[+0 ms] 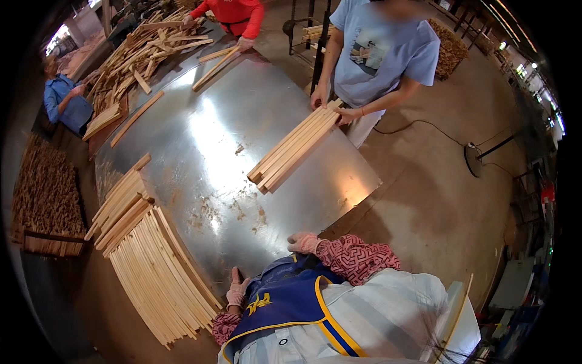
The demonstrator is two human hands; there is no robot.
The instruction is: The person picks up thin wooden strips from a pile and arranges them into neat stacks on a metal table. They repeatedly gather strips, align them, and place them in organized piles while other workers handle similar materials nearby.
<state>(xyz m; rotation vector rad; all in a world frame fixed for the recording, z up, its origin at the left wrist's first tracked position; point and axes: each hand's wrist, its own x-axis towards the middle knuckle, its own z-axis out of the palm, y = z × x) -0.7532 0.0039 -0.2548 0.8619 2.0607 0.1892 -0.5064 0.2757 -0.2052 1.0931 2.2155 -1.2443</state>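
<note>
Lying on the shiny metal table, the bundle of long wooden slats runs diagonally, its near end pointing toward the wearer and its far end held by a co-worker in a light blue shirt. It sits up and ahead of the right hand, which is the nearer one, gloved, resting flat and empty on the table edge. The left hand, gloved too, rests fingers spread and empty, just beside the fanned stack of slats.
</note>
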